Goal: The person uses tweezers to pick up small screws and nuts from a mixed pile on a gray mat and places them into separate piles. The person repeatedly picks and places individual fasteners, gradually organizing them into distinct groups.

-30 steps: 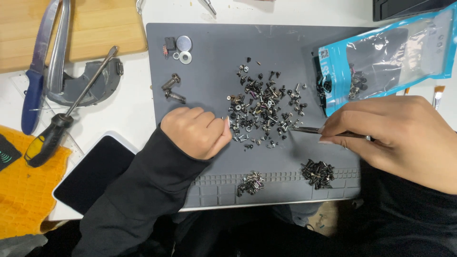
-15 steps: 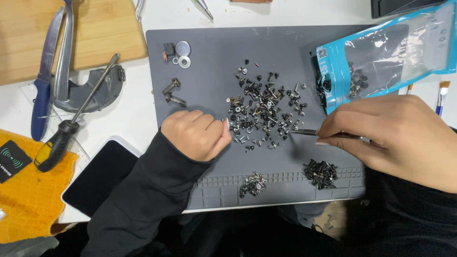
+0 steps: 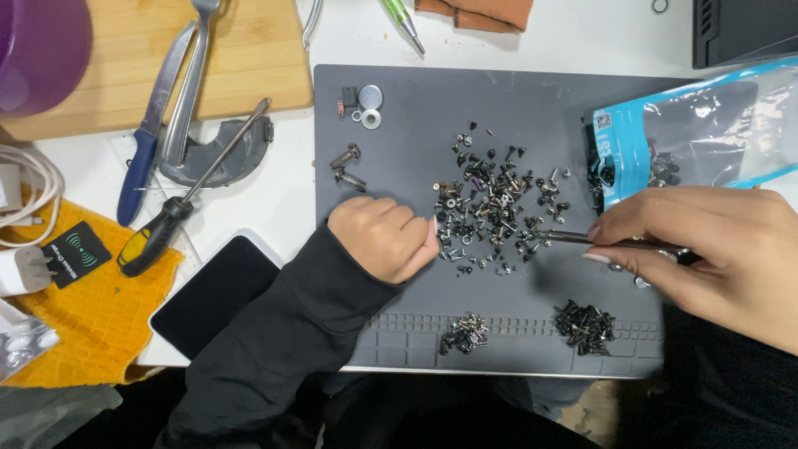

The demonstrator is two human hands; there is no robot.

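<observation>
I see my right hand (image 3: 715, 249) pinching tweezers (image 3: 615, 243), tips at the right edge of a loose screw pile (image 3: 495, 204) in the middle of the grey mat (image 3: 416, 150). My left hand (image 3: 382, 237) rests clenched, touching the pile's left edge, holding nothing visible.

The purple rounded bowl (image 3: 37, 46) at the upper left is cut by the frame's corner. The black flat device (image 3: 744, 29) at the upper right runs off the top edge. The thin metal tweezers (image 3: 582, 240) vanish under the right hand (image 3: 715, 249). Single pieces in the scattered pile of small dark and silver screws (image 3: 495, 204) are too tiny to tell apart.
</observation>
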